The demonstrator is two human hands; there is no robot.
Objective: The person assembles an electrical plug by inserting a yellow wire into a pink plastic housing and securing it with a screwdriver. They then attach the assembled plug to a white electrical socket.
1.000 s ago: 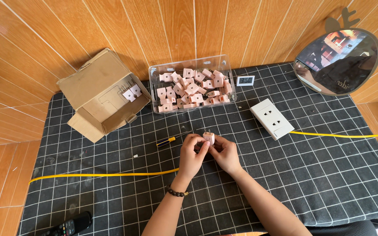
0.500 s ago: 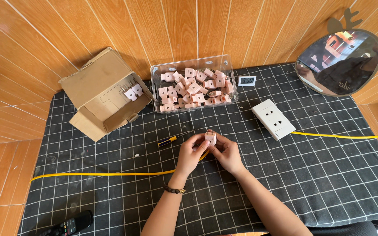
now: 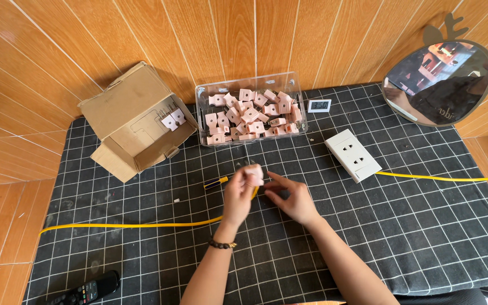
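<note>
My left hand (image 3: 239, 195) is raised over the middle of the black gridded mat (image 3: 413, 237) and pinches a small pink plastic part (image 3: 253, 174) between its fingertips. My right hand (image 3: 292, 197) sits just right of it, fingers loosely curled and apart, holding nothing that I can see. A small screwdriver with a yellow and dark handle (image 3: 216, 182) lies on the mat just left of my left hand. A clear plastic tub (image 3: 204, 96) filled with several similar pink parts stands at the back centre.
An open cardboard box (image 3: 125, 121) with two pink parts inside lies at the back left. A white socket block (image 3: 352, 155) with a yellow cable (image 3: 125, 225) crosses the mat. A small digital clock (image 3: 318, 105), a round mirror (image 3: 439, 82) and a black remote (image 3: 86, 291) are around.
Both hands held the pink part together before. Now my right hand has let go and drawn slightly away, and my left hand has lifted the part alone.
</note>
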